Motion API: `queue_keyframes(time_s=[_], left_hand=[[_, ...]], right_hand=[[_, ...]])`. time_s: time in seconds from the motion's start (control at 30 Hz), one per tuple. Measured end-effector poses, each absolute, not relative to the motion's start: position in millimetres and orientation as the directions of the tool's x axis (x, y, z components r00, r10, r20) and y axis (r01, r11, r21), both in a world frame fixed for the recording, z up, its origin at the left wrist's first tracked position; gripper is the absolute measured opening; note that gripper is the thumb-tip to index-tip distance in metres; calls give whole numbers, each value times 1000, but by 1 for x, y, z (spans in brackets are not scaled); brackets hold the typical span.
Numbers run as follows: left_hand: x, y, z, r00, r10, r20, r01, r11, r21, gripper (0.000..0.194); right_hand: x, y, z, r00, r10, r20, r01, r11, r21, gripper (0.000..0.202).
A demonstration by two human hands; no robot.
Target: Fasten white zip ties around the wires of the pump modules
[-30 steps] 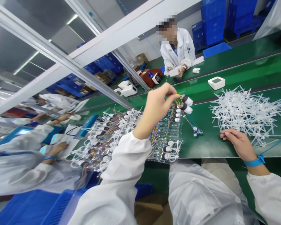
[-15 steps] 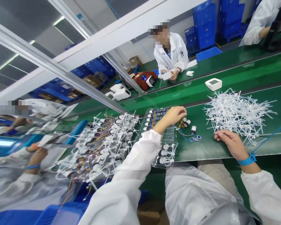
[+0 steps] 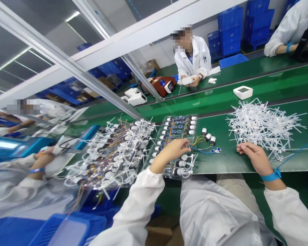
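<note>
Left hand (image 3: 173,148) nearest the wired parts (image 3: 207,138)
They lie just right of its loose, empty fingers, wires running sideways; right hand (image 3: 254,155) rests empty beside the ties (image 3: 264,126).

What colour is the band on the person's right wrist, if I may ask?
The wristband is blue, seen in the head view.

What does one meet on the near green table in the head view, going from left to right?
Heap of finished wired parts → clear tray of small wired cylinders with the left hand over it → loose wired cylinders → right hand → pile of white cable ties.
</note>
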State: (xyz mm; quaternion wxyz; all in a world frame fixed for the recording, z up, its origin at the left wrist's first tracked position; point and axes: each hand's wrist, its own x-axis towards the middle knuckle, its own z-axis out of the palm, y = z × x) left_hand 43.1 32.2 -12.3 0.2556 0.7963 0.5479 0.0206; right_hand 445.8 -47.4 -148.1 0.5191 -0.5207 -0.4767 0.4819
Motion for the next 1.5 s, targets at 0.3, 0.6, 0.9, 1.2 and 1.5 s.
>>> queue_keyframes(time_s=[0.3,0.6,0.9,1.2,1.5], left_hand=[[63,27,-8,399,916,49,683,-332,650,16],[122,30,-4,399,900,177,516,-379,768,16],[124,31,-4,328,937,119,345,-235,909,18],[119,39,22,283,949,140,419,-253,872,18],[91,59,32,127,974,188,551,-227,803,16]], right_hand=[[444,-46,-146,110,993,42,66,35,-997,44],[345,-4,-89,-28,932,362,142,362,-921,25],[315,18,-71,-56,851,522,315,511,-800,12],[331,39,-40,-233,759,608,268,651,-710,15],[364,50,-20,-185,841,509,-14,516,-857,23]])
